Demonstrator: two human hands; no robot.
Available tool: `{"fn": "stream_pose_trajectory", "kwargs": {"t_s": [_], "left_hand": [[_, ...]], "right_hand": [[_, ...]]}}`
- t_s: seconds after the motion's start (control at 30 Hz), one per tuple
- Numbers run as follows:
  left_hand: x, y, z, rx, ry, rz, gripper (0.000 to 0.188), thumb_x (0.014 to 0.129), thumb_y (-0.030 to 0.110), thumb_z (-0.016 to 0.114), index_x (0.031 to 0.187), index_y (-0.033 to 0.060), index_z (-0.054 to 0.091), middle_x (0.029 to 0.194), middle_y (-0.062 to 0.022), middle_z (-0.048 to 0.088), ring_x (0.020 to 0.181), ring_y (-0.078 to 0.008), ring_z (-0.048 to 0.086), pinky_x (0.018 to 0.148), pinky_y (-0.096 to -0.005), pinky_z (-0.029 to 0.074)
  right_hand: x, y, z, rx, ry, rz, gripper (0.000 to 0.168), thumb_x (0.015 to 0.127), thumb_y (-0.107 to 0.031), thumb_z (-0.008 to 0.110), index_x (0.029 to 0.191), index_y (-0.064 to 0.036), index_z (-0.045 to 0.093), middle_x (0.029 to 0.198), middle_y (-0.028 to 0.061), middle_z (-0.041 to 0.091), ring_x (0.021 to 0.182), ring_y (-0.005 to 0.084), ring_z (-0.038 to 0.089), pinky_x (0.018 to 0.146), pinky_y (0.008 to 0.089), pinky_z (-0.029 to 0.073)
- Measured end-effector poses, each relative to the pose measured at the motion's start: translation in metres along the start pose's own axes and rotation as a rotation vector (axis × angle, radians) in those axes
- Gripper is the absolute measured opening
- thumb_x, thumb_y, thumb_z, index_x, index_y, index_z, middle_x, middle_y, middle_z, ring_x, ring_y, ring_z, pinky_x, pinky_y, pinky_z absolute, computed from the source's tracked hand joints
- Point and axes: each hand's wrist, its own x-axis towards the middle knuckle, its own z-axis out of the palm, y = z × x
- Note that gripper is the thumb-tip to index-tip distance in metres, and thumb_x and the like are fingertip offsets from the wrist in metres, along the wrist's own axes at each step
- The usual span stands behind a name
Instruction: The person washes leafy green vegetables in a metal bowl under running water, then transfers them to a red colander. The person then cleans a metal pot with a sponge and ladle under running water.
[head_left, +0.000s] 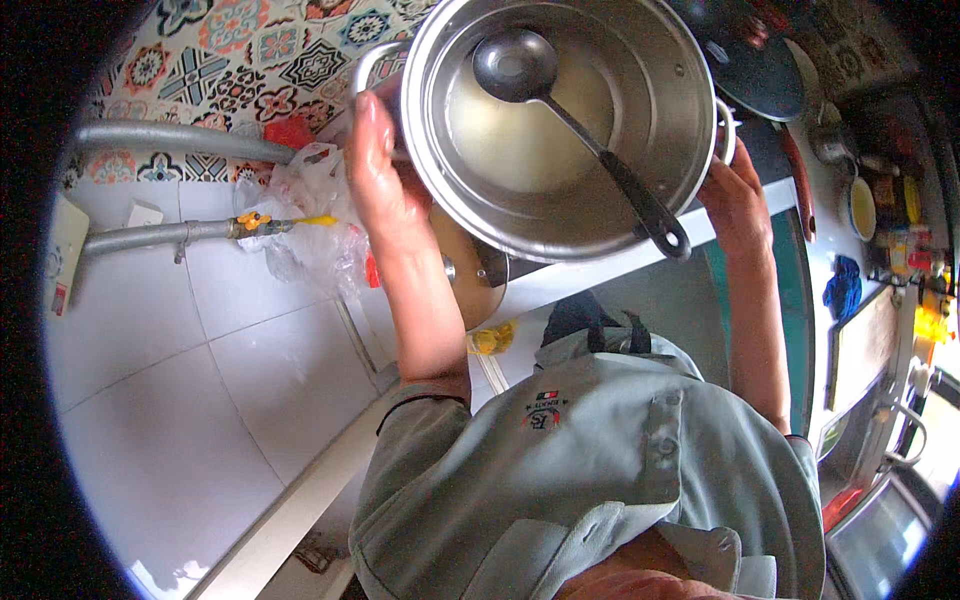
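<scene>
A stainless steel pot (664, 120) is held up before me, its mouth turned toward my view. My left hand (379, 161) grips it at the left loop handle, and my right hand (731, 195) has hold of the right loop handle. Inside, a pale cloudy liquid or layer (487, 139) covers the bottom. A black ladle (577, 127) lies across the pot, bowl at the far side and handle resting over the near right rim. Parts of both hands are hidden behind the pot.
Below the pot, a round glass lid (472, 289) is partly hidden. Plastic bags (315, 210) hang by a gas pipe with a yellow valve (253, 222) at left. A dark pan (761, 79) sits at upper right. Farther right are a bowl (862, 208) and blue cloth (843, 287).
</scene>
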Motion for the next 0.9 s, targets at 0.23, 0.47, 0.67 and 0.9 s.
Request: {"fn": "stream_pose_trajectory", "kwargs": {"t_s": [0.23, 0.47, 0.67, 0.9], "left_hand": [[-0.097, 0.01, 0.09, -0.215, -0.186, -0.077, 0.041, 0.092, 0.034, 0.041, 0.058, 0.0117, 0.036, 0.12, -0.0215, 0.051, 0.108, -0.0272, 0.05, 0.097, -0.0409, 0.037], [-0.223, -0.033, 0.18, -0.389, -0.401, -0.355, 0.049, 0.091, 0.033, 0.043, 0.05, 0.0134, 0.027, 0.123, -0.0208, 0.049, 0.111, -0.0273, 0.05, 0.098, -0.0426, 0.037], [-0.329, -0.088, 0.245, -0.356, -0.73, -0.662, 0.043, 0.092, 0.028, 0.043, 0.054, 0.012, 0.032, 0.12, -0.0195, 0.051, 0.108, -0.0245, 0.051, 0.097, -0.0411, 0.038], [-0.42, -0.148, 0.32, 0.047, -1.36, -1.028, 0.024, 0.091, 0.016, 0.047, 0.109, 0.0006, 0.053, 0.09, -0.0028, 0.056, 0.079, -0.0107, 0.051, 0.07, -0.0226, 0.043]], "right_hand": [[-0.134, -0.033, -0.057, 0.127, 0.147, -0.134, 0.03, 0.086, -0.007, 0.051, 0.116, -0.006, 0.045, 0.104, 0.0062, 0.058, 0.09, 0.0141, 0.059, 0.076, 0.0285, 0.05], [-0.305, -0.023, -0.151, 0.266, 0.376, -0.34, 0.033, 0.084, -0.005, 0.053, 0.116, -0.005, 0.044, 0.102, 0.0071, 0.057, 0.087, 0.012, 0.059, 0.072, 0.0253, 0.052], [-0.458, -0.004, -0.218, 0.298, 0.728, -0.469, 0.033, 0.082, -0.004, 0.054, 0.114, -0.004, 0.043, 0.1, 0.0072, 0.057, 0.085, 0.0114, 0.06, 0.071, 0.0236, 0.054], [-0.605, 0.005, -0.268, 0.225, 1.224, -0.528, 0.037, 0.075, -0.002, 0.053, 0.111, -0.009, 0.047, 0.105, 0.0061, 0.053, 0.086, 0.013, 0.057, 0.065, 0.0261, 0.051]]}}
